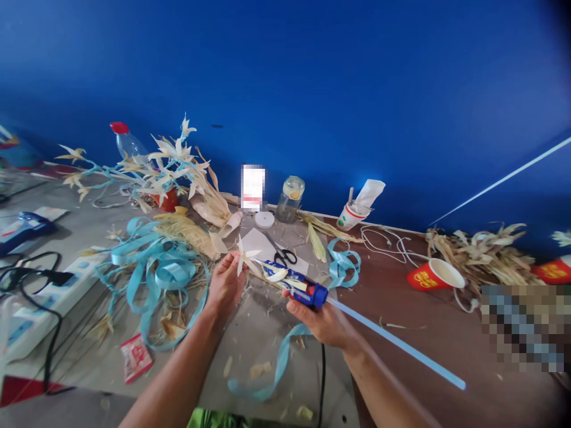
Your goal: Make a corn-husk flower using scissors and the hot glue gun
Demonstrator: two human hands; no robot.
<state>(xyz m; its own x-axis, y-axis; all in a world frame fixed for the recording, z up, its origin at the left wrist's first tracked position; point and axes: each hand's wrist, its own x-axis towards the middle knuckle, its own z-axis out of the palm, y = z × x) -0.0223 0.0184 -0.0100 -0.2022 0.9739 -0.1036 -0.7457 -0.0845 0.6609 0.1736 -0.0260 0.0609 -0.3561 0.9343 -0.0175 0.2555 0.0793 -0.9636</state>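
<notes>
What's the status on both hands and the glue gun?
Left hand shut on husk flower. Right hand shut on glue gun, nozzle close to flower. Scissors just behind, ribbon beside left hand.

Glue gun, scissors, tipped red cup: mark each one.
glue gun (314, 293): head view, on its blue body.
scissors (278, 252): head view, where the blades meet the black handles.
red cup (422, 278): head view, on its printed red side.

A small, pale corn-husk flower (245, 257) with pointed petals stands upright, pinched at the fingertips of my left hand (225, 285). The blue glue gun (298, 285) lies gripped in my right hand (323, 324), its nozzle close to the flower. A long, pale glue stick (392, 342) juts out behind that hand.
</notes>
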